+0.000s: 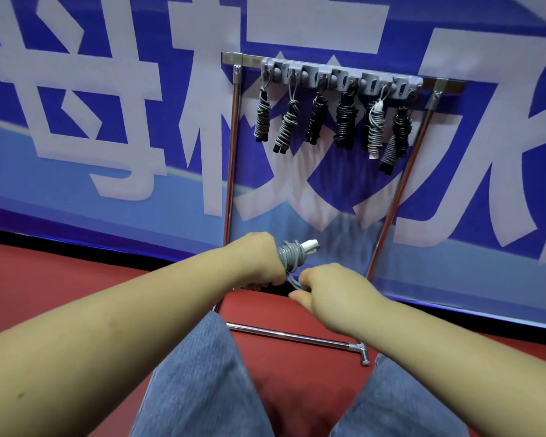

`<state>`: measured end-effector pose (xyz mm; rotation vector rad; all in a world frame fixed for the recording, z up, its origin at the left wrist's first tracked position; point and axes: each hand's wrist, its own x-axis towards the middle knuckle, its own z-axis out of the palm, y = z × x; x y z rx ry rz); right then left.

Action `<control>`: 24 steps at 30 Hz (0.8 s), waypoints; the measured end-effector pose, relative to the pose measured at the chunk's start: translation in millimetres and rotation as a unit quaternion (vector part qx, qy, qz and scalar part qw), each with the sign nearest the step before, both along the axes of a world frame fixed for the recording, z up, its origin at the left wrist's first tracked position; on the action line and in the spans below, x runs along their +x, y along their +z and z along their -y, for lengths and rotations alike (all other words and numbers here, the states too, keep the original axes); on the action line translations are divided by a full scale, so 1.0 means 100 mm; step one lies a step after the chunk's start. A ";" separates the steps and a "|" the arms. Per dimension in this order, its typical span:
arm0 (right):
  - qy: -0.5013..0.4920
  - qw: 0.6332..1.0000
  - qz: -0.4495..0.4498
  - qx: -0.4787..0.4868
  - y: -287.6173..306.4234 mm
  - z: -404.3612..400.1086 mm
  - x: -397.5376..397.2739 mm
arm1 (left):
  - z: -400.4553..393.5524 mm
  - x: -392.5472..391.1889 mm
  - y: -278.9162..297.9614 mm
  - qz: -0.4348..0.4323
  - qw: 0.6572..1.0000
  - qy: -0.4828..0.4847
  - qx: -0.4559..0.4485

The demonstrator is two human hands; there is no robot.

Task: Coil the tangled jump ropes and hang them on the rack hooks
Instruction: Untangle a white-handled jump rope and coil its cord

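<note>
Item: our left hand point(262, 263), fingers curled round the lower part of a grey jump rope bundle point(292, 255); the fist hides how much lies inside it. The bundle's long axis runs up and to our right out of the fist, white handle tip point(309, 246) leading toward the rack.

Item: our right hand point(325, 287), just beside the left and touching the rope; its fingers pinch the loose grey tail point(293, 282) that leaves the foot of the bundle.

Item: rack point(232, 171), chrome frame standing on the red floor point(60, 279) against the blue banner point(108, 121); hook strip point(341, 77) along its top bar, well above both hands.

Item: seven coiled ropes hanging, the rightmost pair crowded together point(397, 134). We see no plainly free hook.

Judgement: the tail wants tucking first. Open room lies straight up between the uprights; the left hand, bearing the bundle, is better placed to lift it.
</note>
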<state>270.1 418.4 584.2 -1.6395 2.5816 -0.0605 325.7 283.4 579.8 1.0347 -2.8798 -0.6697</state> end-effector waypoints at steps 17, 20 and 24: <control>0.052 0.954 0.283 -0.088 0.18 0.00 -0.44 | -0.43 0.31 -0.06 0.003 0.953 -0.244 0.182; -0.003 0.938 0.329 -0.108 0.08 -0.01 -0.46 | -0.48 0.30 -0.10 -0.059 0.932 -0.238 0.266; -0.042 0.934 0.337 -0.109 -0.02 -0.03 -0.46 | -0.51 0.30 -0.19 -0.042 0.909 -0.238 0.339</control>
